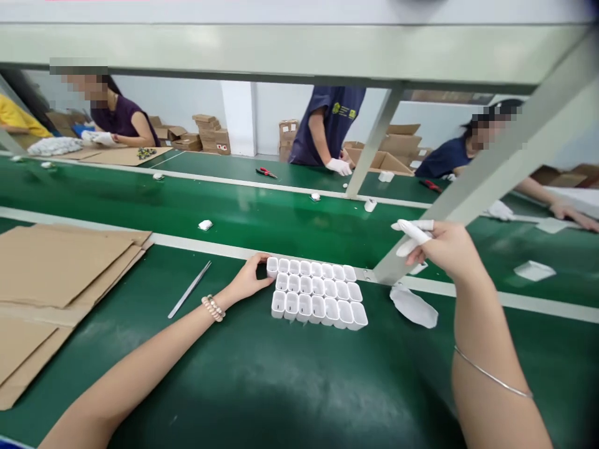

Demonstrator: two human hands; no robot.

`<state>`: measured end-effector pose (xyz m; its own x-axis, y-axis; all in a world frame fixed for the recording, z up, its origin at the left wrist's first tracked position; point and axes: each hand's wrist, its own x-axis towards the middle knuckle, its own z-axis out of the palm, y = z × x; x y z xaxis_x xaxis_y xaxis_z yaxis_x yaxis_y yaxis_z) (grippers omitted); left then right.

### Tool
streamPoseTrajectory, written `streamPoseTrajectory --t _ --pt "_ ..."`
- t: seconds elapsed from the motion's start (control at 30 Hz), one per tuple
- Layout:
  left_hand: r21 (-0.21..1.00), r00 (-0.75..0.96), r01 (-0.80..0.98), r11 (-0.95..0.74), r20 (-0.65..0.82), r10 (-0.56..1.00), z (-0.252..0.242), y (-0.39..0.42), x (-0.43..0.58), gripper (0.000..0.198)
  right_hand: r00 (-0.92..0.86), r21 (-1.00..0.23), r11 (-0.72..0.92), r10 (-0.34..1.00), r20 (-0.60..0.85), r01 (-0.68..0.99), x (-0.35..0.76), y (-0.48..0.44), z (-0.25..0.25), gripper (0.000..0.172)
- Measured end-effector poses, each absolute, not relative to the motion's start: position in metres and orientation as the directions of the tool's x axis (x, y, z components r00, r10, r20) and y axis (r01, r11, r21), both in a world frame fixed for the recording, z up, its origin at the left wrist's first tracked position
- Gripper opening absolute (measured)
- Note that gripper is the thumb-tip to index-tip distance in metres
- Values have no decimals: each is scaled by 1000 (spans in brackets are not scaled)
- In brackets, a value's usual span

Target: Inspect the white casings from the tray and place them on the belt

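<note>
Several small white plastic cups stand in three rows on the green bench, their open tops facing up. My left hand has its thumb and fingers about the leftmost cup of the back row. A beaded bracelet is on that wrist. Raised over the belt's edge beside the slanted post, my right hand wears white finger covers. Its fingers are stretched out to the left, with nothing visible between them. Below it lies a flat white oval piece. Metal tweezers rest left of the cups.
Flat cardboard sheets lie at the left. A green conveyor belt carries small white parts, one a white piece. A slanted metal post rises at the right. Across the belt, several people work near red-handled pliers and cardboard boxes.
</note>
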<state>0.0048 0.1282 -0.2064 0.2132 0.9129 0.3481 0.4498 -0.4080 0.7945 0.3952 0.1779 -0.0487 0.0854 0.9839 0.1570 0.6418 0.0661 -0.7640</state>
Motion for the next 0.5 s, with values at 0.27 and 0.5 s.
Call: streamPoseTrajectory --t 0.27,0.5 --pt "777 170 479 -408 375 912 -206 126 9 41 -58 -545 85 996 66 834 316 177 -53 23" --pt "761 160 490 -426 401 902 -208 127 13 42 -513 -210 500 859 -5 840 84 215 -80 24"
